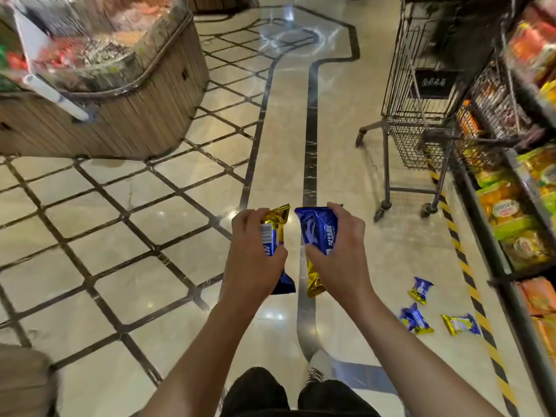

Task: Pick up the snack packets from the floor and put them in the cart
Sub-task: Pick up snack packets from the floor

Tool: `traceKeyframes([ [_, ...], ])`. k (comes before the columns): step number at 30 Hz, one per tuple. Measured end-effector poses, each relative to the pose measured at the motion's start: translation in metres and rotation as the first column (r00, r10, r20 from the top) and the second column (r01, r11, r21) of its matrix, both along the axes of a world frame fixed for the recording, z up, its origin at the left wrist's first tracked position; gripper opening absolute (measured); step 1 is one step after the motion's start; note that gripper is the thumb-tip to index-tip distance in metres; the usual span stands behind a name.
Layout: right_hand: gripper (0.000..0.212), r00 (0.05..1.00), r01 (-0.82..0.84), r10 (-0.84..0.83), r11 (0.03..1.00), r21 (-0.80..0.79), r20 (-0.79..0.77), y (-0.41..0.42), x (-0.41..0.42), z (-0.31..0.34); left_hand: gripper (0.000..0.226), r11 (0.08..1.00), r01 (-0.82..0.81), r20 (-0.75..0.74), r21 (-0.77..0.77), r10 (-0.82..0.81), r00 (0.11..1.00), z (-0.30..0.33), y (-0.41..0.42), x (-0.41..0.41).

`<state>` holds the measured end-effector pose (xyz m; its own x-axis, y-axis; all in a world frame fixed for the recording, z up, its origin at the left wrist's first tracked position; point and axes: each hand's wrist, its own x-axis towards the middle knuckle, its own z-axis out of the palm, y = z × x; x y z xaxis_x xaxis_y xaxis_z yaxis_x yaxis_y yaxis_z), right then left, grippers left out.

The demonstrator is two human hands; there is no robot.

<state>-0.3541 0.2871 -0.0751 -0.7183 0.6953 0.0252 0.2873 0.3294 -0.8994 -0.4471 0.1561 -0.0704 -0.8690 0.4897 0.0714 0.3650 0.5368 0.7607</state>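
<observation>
We hold one snack packet in each hand, both raised in front of us above the floor (168, 236). Our left hand (255, 251) has its fingers and thumb curled round a blue and gold packet (274, 233), gold end pointing away from us. Our right hand (340, 251) grips a second blue and gold packet (316, 233), blue end pointing away and gold end hanging toward us. The two packets sit just beside each other without touching.

Three more packets lie on the floor to our right, near the striped yellow and black tape (469, 275): one (420, 289) farther from us, and two closer, a blue one (415, 319) and a yellow one (461, 324).

The wire cart (421, 94) stands ahead on the right, beside the shelves of goods (517, 206). A wooden display stand (120, 109) is at far left.
</observation>
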Motion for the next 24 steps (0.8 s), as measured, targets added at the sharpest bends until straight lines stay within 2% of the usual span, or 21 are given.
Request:
traceKeyframes([
  [6, 0.075, 0.999, -0.010, 0.010, 1.000, 0.002, -0.043, 0.060, -0.046, 0.006, 0.066, 1.000, -0.027, -0.030, -0.013, 0.027, 0.999, 0.001, 0.062, -0.048],
  [13, 0.077, 0.997, 0.044, -0.049, 0.995, 0.089, 0.058, 0.134, -0.116, 0.006, 0.065, 1.000, -0.015, -0.022, -0.009, 0.015, 1.000, -0.004, 0.133, -0.128],
  [24, 0.080, 0.977, 0.184, -0.195, 0.976, 0.114, 0.090, 0.224, -0.256, 0.013, 0.066, 0.989, 0.143, 0.040, 0.040, -0.145, 0.989, 0.003, 0.227, -0.283],
])
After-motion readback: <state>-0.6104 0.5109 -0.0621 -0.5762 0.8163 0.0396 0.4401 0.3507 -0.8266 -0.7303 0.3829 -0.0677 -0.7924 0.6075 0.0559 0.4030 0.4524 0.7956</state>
